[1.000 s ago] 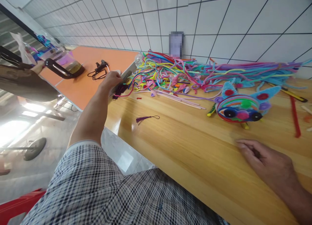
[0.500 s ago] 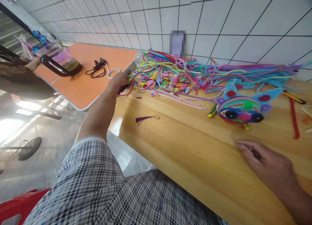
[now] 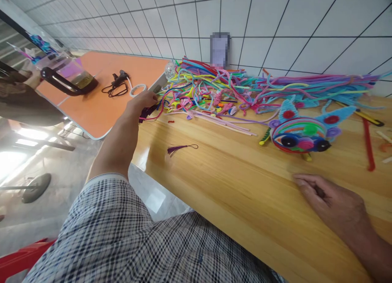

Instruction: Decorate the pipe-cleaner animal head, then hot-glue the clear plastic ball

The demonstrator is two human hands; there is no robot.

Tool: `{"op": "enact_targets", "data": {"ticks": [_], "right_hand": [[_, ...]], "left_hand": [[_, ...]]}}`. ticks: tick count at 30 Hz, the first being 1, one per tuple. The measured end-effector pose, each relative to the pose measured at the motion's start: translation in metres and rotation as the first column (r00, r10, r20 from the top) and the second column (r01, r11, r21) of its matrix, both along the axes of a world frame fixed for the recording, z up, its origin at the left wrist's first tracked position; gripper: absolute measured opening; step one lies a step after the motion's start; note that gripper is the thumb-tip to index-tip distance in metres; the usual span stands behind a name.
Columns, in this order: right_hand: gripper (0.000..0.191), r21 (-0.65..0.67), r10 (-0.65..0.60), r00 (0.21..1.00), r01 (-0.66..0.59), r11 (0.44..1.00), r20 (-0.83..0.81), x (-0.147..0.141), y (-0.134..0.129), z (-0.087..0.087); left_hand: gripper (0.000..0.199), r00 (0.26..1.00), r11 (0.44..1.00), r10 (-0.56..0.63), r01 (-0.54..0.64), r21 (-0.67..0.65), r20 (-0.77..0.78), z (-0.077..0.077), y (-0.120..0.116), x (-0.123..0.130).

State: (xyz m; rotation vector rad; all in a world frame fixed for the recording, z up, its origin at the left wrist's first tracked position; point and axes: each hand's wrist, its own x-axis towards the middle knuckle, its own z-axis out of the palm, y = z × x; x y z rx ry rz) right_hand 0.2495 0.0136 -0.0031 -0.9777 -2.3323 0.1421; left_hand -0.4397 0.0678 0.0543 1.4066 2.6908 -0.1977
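My left hand (image 3: 147, 101) reaches to the left end of the wooden table (image 3: 226, 172), beside the heap of coloured pipe cleaners (image 3: 211, 85). Its fingers are bent around something dark, too hidden to name. My right hand (image 3: 330, 197) rests on the wood at the right with its fingers curled together; whether anything is in them is hidden. Above it sits a round pipe-cleaner face (image 3: 301, 136) with blue ears and dark eyes. A purple tassel (image 3: 180, 149) lies on the table between my hands.
An orange table (image 3: 101, 99) adjoins on the left, with a dark cable (image 3: 118, 85), a white ring (image 3: 138, 90) and a dark-handled clear jug (image 3: 87, 83). Another person's arm (image 3: 33, 79) is behind it. A phone (image 3: 219, 50) leans on the tiled wall.
The view has shifted slightly, so most things sit a little further left and higher. My left hand shows a bit more of the dark thing below it; my right hand looks unchanged.
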Motion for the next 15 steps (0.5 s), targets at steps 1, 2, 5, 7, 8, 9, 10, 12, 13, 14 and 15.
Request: {"op": "enact_targets", "data": {"ticks": [1,2,5,7,8,9,10,12,13,14,15], "right_hand": [[0.037,0.004,0.004,1.0,-0.004,1.0,0.0,0.0,0.0,0.0],[0.037,0.008,0.009,1.0,-0.009,1.0,0.002,0.0,0.0,-0.001],[0.04,0.025,0.022,1.0,-0.022,0.999,0.019,0.001,-0.001,-0.001],[0.043,0.041,0.023,0.999,-0.024,0.999,0.021,0.001,-0.001,-0.001],[0.044,0.045,0.023,1.0,-0.024,0.999,0.02,0.001,-0.001,-0.001],[0.044,0.043,0.023,1.0,-0.023,0.999,0.017,0.001,-0.001,-0.002],[0.044,0.039,0.024,1.0,-0.025,0.999,0.018,0.001,-0.001,-0.002],[0.042,0.03,0.027,0.999,-0.028,0.999,0.017,0.002,-0.001,-0.004],[0.041,0.024,0.026,1.0,-0.027,0.999,0.017,0.002,-0.001,-0.005],[0.04,0.018,0.023,1.0,-0.024,1.0,0.013,0.002,-0.001,-0.005],[0.039,0.008,0.019,1.0,-0.019,1.0,0.01,0.003,-0.001,-0.006]], "left_hand": [[0.03,1.0,1.0,-0.005,0.005,-0.003,0.019,0.0,0.0,0.0],[0.028,0.999,1.0,-0.004,0.004,0.004,0.035,0.001,-0.001,0.001],[0.021,0.998,0.998,0.017,-0.02,0.055,0.058,0.005,-0.001,0.005],[0.015,0.997,0.995,0.038,-0.044,0.087,0.074,0.01,-0.002,0.01],[0.013,0.996,0.993,0.047,-0.055,0.104,0.082,0.015,-0.004,0.012],[0.012,0.994,0.99,0.054,-0.065,0.123,0.09,0.02,-0.006,0.013],[0.011,0.992,0.986,0.064,-0.079,0.146,0.105,0.025,-0.009,0.014],[0.012,0.985,0.971,0.085,-0.116,0.208,0.152,0.039,-0.015,0.016],[0.013,0.979,0.959,0.091,-0.135,0.25,0.18,0.046,-0.018,0.016],[0.014,0.974,0.942,0.093,-0.154,0.298,0.209,0.054,-0.021,0.018],[0.016,0.968,0.92,0.092,-0.172,0.352,0.232,0.063,-0.024,0.02]]}}
